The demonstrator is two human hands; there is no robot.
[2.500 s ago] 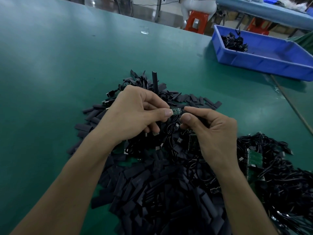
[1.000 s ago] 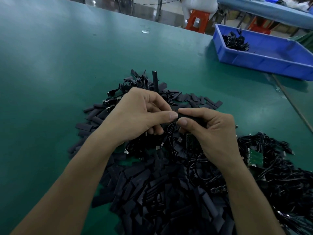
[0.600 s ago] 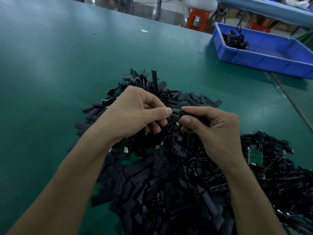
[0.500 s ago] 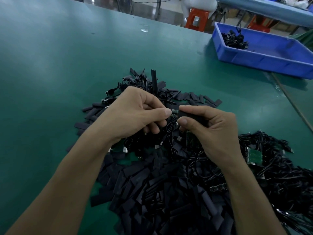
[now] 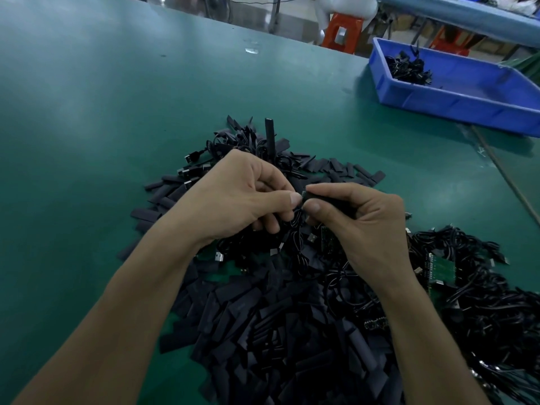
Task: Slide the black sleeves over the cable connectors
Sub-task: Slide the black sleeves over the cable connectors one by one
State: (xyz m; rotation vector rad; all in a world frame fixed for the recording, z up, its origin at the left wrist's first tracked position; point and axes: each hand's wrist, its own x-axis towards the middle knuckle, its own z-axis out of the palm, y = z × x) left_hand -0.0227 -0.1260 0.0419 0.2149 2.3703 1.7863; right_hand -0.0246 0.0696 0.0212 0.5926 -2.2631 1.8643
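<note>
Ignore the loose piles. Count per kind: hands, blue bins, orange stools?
hands: 2, left gripping a cable, right pinching a sleeve
blue bins: 1
orange stools: 2
total: 5

Black sleeves (image 5: 263,331) look matt, flat, rubbery plastic. Cables (image 5: 482,311) glossy black plastic jacket; connectors (image 5: 218,256) bare shiny metal tips. Circuit boards (image 5: 442,268) green, semi-gloss. Table (image 5: 102,112) smooth green mat, soft sheen. Bin (image 5: 455,103) blue glossy plastic.
</note>
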